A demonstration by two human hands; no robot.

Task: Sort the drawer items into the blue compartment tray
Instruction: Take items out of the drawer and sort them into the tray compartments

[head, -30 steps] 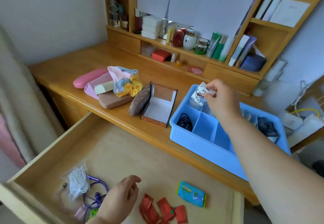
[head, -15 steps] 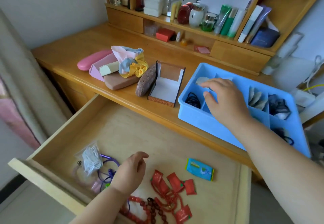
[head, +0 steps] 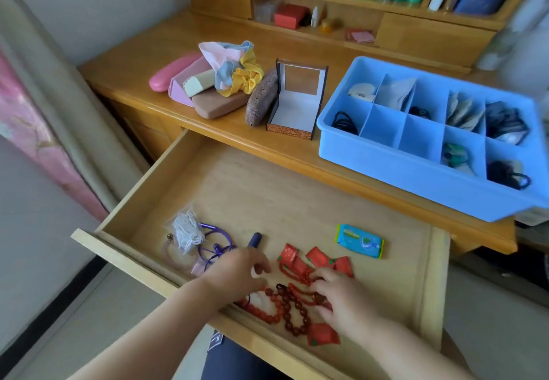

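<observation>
Head view: both hands are down in the open drawer (head: 297, 195), near its front edge. The left hand (head: 237, 272) hovers with its fingers loosely curled just above a dark purple tube (head: 255, 240), beside a tangle of purple cord (head: 214, 249) and a clear bag of white string (head: 187, 231) at the drawer's front left. Whether those fingers actually grip anything cannot be told. The right hand (head: 341, 296) rests on a heap of red beads (head: 285, 308), fingers bent and a little spread, the tips pressing into the strands among several red packets (head: 315, 260); it looks like a gathering grasp, meant to lift the loose strings together, though a firm pinch is not visible. A small blue packet (head: 359, 241) lies alone toward the drawer's right side, well apart from both hands.

The blue tray (head: 386, 162) sits on the desk (head: 142, 61) at its front right edge, close above the drawer, probably for a short carry. Most compartments already hold things; two front ones near the middle look bare, likely room for the beads. Pouches and an open box (head: 297, 106) stand left of the tray.
</observation>
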